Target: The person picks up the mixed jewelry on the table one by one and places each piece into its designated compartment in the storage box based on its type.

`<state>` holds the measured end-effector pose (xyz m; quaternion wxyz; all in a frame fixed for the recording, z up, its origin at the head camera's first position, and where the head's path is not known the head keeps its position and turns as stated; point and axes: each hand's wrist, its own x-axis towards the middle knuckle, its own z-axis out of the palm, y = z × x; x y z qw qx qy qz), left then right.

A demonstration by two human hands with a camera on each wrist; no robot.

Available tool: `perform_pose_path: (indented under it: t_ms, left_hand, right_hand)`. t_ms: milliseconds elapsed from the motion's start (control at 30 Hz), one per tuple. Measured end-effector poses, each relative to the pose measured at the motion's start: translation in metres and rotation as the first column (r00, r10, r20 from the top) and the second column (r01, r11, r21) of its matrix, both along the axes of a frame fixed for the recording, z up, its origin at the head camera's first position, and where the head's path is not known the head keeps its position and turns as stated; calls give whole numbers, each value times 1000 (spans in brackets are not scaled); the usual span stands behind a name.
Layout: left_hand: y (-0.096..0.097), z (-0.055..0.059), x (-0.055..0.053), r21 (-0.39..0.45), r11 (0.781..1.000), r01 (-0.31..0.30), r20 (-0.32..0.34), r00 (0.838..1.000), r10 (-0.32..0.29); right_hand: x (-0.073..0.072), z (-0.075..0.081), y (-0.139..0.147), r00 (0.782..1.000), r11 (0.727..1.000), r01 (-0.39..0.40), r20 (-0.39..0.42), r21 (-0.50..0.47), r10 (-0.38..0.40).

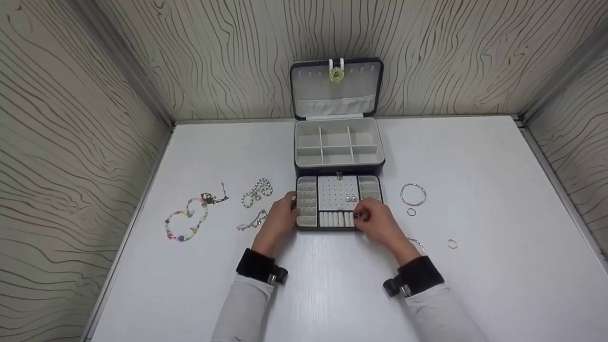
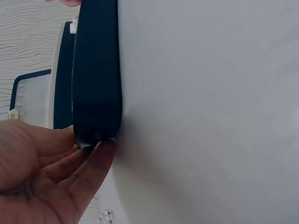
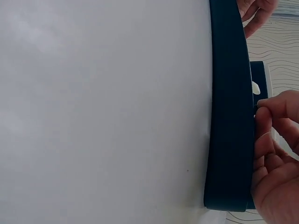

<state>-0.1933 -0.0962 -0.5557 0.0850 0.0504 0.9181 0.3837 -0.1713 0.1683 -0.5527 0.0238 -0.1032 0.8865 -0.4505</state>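
Note:
A dark-sided jewelry tray (image 1: 327,229) with pale compartments stands in front of the open jewelry box (image 1: 339,168). My left hand (image 1: 281,216) grips its left side; in the left wrist view, thumb and fingers close on the corner of the dark wall (image 2: 97,70). At the right end of the white ring rolls (image 1: 335,219), my right hand (image 1: 377,221) pinches a small dark piece (image 1: 357,215) between thumb and forefinger. I cannot tell its kind, as the fingertips mostly cover it. Two pearl-like earrings (image 1: 351,199) sit on the perforated panel (image 1: 332,190).
Left of the tray lie a colourful bead necklace (image 1: 167,228), a pearl bracelet (image 1: 263,185) and a chain bracelet (image 1: 256,221). To the right are a silver bangle (image 1: 402,195), small rings (image 1: 408,212) and another bangle (image 1: 420,243) partly behind the right forearm. A patterned wall (image 1: 228,57) backs the table.

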Motion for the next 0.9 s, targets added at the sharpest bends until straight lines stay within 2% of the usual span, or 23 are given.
perform_pose_path:
  t_ms: [200,400,633,900]
  left_hand:
    - [0,-1,1,-2,1000,-1,-7,1000,1]
    - [1,0,0,-14,1000,-4,1,1000,4]
    - [-1,-2,0,-14,1000,8,-12,1000,-8]
    - [-2,-1,0,-14,1000,13,-16,1000,-13]
  right_hand:
    - [0,4,-3,998,997,-22,-50,76,26]
    - [0,9,-2,1000,965,-5,-25,262,11]
    - [-1,10,2,999,968,-44,-6,249,47]
    - [3,4,-1,994,934,-60,-60,353,87]
